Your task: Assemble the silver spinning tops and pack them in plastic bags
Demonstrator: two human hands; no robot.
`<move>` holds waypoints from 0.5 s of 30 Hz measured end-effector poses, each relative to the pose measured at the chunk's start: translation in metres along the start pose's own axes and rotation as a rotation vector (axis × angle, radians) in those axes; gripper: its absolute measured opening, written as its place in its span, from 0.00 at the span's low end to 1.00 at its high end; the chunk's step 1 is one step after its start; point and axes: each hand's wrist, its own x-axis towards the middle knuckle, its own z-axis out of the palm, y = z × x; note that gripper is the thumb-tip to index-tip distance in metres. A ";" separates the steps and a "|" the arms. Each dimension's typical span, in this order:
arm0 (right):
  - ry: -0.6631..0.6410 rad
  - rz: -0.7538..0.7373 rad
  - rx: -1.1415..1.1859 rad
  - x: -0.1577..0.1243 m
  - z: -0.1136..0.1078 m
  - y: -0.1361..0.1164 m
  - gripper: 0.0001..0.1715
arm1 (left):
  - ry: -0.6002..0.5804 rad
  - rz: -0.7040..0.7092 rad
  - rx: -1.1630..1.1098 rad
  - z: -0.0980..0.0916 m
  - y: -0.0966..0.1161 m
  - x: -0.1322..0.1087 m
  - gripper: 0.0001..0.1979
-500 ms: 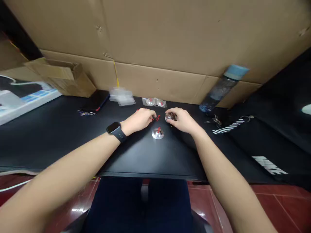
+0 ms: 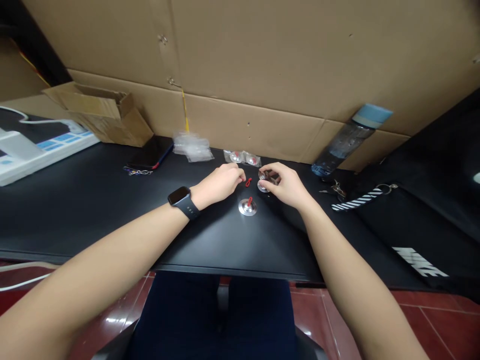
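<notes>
My left hand [image 2: 224, 184], with a dark watch [image 2: 182, 200] on its wrist, has its fingertips pinched together above the table. A trace of red shows at those fingertips, too small to make out. Just right of them lies a small red loop [image 2: 248, 182]. My right hand [image 2: 285, 184] grips a shiny metal finger cymbal [image 2: 261, 176] between thumb and fingers, tilted on edge. Beneath it another silvery disc [image 2: 262, 187] is partly hidden by the thumb. Nearer to me, a finger cymbal with a red loop on top [image 2: 248, 207] rests dome up.
Behind my hands lie two bagged cymbals [image 2: 243, 158] and clear plastic bags [image 2: 193, 147]. A cardboard box [image 2: 112, 117], phone [image 2: 150, 153] and power strip [image 2: 45, 152] are at left. To the right are a bottle [image 2: 347, 142], keys [image 2: 335, 190] and a striped strap [image 2: 356, 201].
The view has shifted slightly. My right hand has tilted the finger cymbal up, showing a disc below it. The left fingertips have lifted slightly, staying pinched.
</notes>
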 end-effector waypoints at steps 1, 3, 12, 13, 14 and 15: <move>0.023 0.003 0.035 0.000 0.001 -0.001 0.16 | 0.026 0.005 -0.026 -0.002 0.001 0.001 0.11; 0.056 0.008 0.099 0.000 0.003 -0.003 0.18 | 0.067 0.016 -0.089 -0.006 0.004 0.002 0.10; 0.076 -0.040 0.289 -0.001 0.006 -0.011 0.21 | 0.118 -0.012 -0.382 -0.010 0.014 0.003 0.06; 0.075 -0.042 0.296 -0.001 0.006 -0.012 0.21 | 0.115 -0.022 -0.432 -0.009 0.014 0.002 0.06; 0.071 -0.043 0.301 -0.001 0.007 -0.012 0.21 | 0.112 -0.031 -0.478 -0.008 0.014 0.002 0.06; 0.066 -0.043 0.303 -0.001 0.007 -0.013 0.22 | 0.113 -0.038 -0.514 -0.006 0.014 0.002 0.07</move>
